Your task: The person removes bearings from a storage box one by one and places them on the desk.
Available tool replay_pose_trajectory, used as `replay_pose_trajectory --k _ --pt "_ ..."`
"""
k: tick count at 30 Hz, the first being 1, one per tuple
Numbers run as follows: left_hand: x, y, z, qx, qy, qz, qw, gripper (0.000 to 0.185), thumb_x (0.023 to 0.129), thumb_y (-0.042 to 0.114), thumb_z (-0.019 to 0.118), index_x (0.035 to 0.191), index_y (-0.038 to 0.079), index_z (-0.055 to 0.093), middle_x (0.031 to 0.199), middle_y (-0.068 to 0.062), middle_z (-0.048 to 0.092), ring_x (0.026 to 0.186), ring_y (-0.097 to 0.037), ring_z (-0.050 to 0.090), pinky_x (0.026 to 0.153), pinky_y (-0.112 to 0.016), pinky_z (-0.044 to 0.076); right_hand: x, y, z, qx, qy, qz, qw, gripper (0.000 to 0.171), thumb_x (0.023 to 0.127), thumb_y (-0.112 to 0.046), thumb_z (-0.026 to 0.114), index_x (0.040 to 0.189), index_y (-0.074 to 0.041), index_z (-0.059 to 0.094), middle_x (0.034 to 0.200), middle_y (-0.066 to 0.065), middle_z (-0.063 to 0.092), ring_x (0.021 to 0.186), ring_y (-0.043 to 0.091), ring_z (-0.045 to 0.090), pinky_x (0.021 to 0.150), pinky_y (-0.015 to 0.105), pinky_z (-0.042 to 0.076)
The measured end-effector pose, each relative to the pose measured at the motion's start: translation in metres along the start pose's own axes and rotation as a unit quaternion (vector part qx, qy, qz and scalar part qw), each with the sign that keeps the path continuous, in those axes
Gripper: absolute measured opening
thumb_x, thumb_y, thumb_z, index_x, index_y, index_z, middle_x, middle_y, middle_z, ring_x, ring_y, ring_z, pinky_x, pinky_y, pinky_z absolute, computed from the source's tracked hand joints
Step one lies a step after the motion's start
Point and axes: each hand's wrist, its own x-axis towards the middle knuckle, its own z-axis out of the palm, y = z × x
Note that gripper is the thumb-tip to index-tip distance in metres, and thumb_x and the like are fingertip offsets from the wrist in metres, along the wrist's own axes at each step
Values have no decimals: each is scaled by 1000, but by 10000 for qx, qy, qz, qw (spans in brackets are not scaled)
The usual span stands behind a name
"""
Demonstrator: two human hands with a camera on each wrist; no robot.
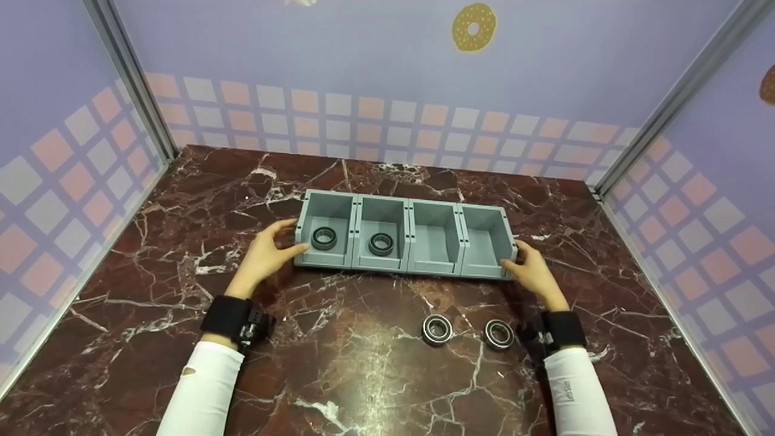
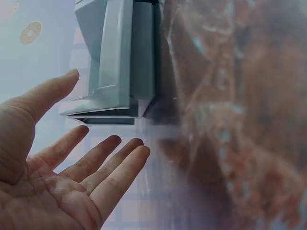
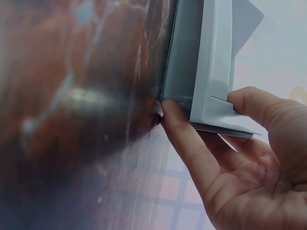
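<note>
A row of joined grey storage bins (image 1: 433, 266) stands on the dark red marbled table. One ball bearing (image 1: 324, 238) lies in the leftmost bin and another bearing (image 1: 381, 244) in the bin beside it. My left hand (image 1: 266, 254) is at the row's left end; in the left wrist view its fingers (image 2: 120, 184) are spread and fairly straight, with a gap below the bin edge. At the opposite end my right hand (image 1: 533, 269) grips the rightmost bin's side wall, thumb over the rim and fingers (image 3: 189, 143) outside.
Two more bearings, a left one (image 1: 436, 330) and a right one (image 1: 499, 335), lie on the table (image 1: 339, 363) in front of the bins, near the right wrist. Patterned panels (image 1: 387, 72) wall in the table at the back and both sides.
</note>
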Motion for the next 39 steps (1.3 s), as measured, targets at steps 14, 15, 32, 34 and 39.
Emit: replay_pose_trajectory --k 14,15,32,34,39 --pt "0 22 -11 40 -19 140 9999 68 97 19 71 155 0 41 154 -33 45 137 -54 49 116 -60 43 -1 -5 -1 45 -101 131 9999 52 98 -1 61 145 15 44 130 41 61 93 6 60 69 11 49" --pt "0 23 -12 60 -19 146 9999 68 97 19 71 155 1 41 154 -33 45 137 -54 49 116 -60 44 0 -4 -1 43 -107 128 9999 51 98 -1 61 144 15 44 129 41 61 93 6 60 69 11 49" --pt "5 52 -15 648 -184 333 9972 69 97 24 72 156 5 41 155 -29 47 139 -48 51 117 -59 43 -1 -4 -1 230 -125 149 9995 49 99 0 60 143 15 45 125 41 61 83 -1 58 64 13 50" --pt "5 56 -14 741 -212 337 9965 69 96 25 73 156 7 42 156 -27 47 140 -46 51 116 -59 43 -1 -3 -1 228 -119 163 9995 49 99 0 60 143 15 45 126 41 61 84 -1 58 65 13 50" --pt "7 64 -11 1040 -312 384 9933 70 96 29 73 156 11 43 157 -24 48 139 -44 51 113 -61 45 -2 -2 -1 235 -95 130 9996 49 98 0 60 142 15 45 125 40 62 85 0 58 65 13 50"
